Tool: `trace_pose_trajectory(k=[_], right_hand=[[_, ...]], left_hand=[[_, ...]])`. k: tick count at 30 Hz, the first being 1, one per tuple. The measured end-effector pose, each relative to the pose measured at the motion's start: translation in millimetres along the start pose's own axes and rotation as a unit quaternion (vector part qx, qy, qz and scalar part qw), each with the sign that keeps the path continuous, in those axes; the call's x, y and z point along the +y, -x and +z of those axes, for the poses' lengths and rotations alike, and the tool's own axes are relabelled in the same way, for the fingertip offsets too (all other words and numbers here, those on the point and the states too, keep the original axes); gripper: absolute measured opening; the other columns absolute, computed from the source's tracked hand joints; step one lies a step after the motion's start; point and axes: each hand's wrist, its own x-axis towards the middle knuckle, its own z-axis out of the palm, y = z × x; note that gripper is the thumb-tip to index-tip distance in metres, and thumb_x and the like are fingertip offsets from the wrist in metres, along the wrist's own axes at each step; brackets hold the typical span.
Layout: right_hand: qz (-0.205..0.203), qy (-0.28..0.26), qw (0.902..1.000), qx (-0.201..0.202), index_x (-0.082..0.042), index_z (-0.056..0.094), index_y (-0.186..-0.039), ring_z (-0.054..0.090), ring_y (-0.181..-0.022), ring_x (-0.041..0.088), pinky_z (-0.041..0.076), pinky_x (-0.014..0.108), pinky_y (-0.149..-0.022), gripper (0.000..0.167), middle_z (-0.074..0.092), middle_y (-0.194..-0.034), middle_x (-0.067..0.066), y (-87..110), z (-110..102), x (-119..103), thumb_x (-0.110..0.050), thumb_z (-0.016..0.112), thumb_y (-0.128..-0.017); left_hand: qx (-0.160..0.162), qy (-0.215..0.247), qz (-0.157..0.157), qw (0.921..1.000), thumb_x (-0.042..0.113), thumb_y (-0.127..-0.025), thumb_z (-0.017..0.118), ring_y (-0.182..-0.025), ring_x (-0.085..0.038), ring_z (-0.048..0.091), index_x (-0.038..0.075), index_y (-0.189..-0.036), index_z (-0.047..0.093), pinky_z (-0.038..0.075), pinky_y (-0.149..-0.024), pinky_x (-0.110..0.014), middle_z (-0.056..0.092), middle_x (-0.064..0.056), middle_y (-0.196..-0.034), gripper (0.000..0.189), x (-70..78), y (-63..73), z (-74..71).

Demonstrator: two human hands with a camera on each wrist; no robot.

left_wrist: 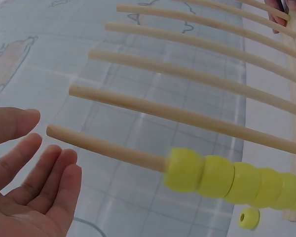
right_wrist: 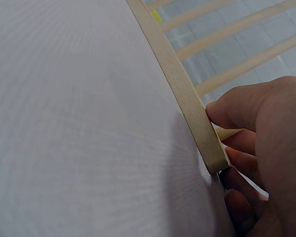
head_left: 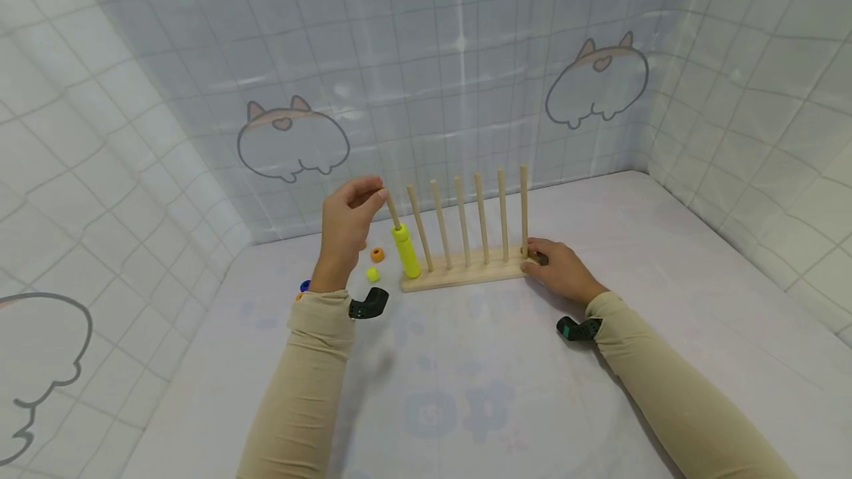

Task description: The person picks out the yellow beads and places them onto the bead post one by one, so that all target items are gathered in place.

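A wooden stand (head_left: 475, 273) with a row of upright pegs sits on the table. Its leftmost peg carries a stack of yellow beads (head_left: 407, 253); the top bead (left_wrist: 183, 170) looks blurred in the left wrist view. My left hand (head_left: 347, 226) is beside that peg's tip, thumb and fingers apart and loosely bent, with nothing held. At the opposite end of the base, my right hand (head_left: 562, 270) grips the stand. In the right wrist view, its thumb (right_wrist: 232, 109) presses the base's edge while the other fingers go behind, partly hidden.
Left of the stand lie a loose yellow bead (head_left: 373, 274) and an orange bead (head_left: 377, 250). A blue bead (head_left: 305, 286) shows partly behind the left wrist, with some orange beside it. Tile-patterned sheeting (head_left: 426, 80) rises behind the table.
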Motion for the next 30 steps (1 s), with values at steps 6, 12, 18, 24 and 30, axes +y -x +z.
trace_pose_trajectory(k=[6,12,18,24,30], right_hand=[[-0.001,-0.001,1.0000,-0.002,0.007,0.058,-0.134,0.047,-0.132,0.043,0.038,0.055,-0.110,0.044,0.046,-0.149,0.023,-0.4,0,1,-0.016,0.066,-0.097],[-0.001,0.001,1.0000,-0.001,0.007,0.059,-0.134,0.046,-0.133,0.043,0.036,0.056,-0.110,0.045,0.047,-0.148,0.023,-1.6,1,2,-0.017,0.066,-0.097],[-0.003,0.003,1.0000,0.002,0.006,0.058,-0.135,0.047,-0.132,0.042,0.038,0.055,-0.109,0.047,0.048,-0.148,0.022,-2.2,2,1,-0.019,0.066,-0.097],[-0.001,-0.001,1.0000,0.003,0.006,0.057,-0.136,0.049,-0.131,0.041,0.039,0.055,-0.109,0.047,0.050,-0.146,0.022,-0.7,1,1,-0.019,0.066,-0.097],[-0.003,0.000,1.0000,-0.001,0.006,0.057,-0.136,0.048,-0.132,0.042,0.037,0.056,-0.110,0.047,0.049,-0.146,0.023,0.2,0,1,-0.018,0.066,-0.097]], left_hand=[[-0.002,0.005,0.000,1.0000,0.022,-0.094,0.074,-0.110,-0.018,0.062,0.004,-0.121,0.069,0.050,-0.098,-0.032,0.066,-0.011,-0.121,0.033,-0.7,1.0,-1.0],[0.005,-0.004,-0.022,0.9997,0.024,-0.095,0.072,-0.109,-0.018,0.061,0.005,-0.122,0.068,0.050,-0.093,-0.030,0.067,-0.007,-0.118,0.034,-7.9,5.0,-6.3],[0.019,-0.025,-0.054,0.9981,0.026,-0.096,0.070,-0.110,-0.017,0.060,0.008,-0.123,0.068,0.049,-0.097,-0.032,0.065,-0.004,-0.120,0.033,-24.0,10.2,-13.6],[0.029,-0.043,-0.101,0.9936,0.025,-0.097,0.069,-0.110,-0.017,0.060,0.010,-0.125,0.068,0.050,-0.098,-0.035,0.065,-0.003,-0.120,0.031,-44.8,16.2,-20.8],[0.030,-0.056,-0.140,0.9881,0.025,-0.098,0.068,-0.109,-0.020,0.061,0.010,-0.127,0.066,0.049,-0.100,-0.037,0.066,-0.004,-0.122,0.033,-64.2,21.4,-26.9]])
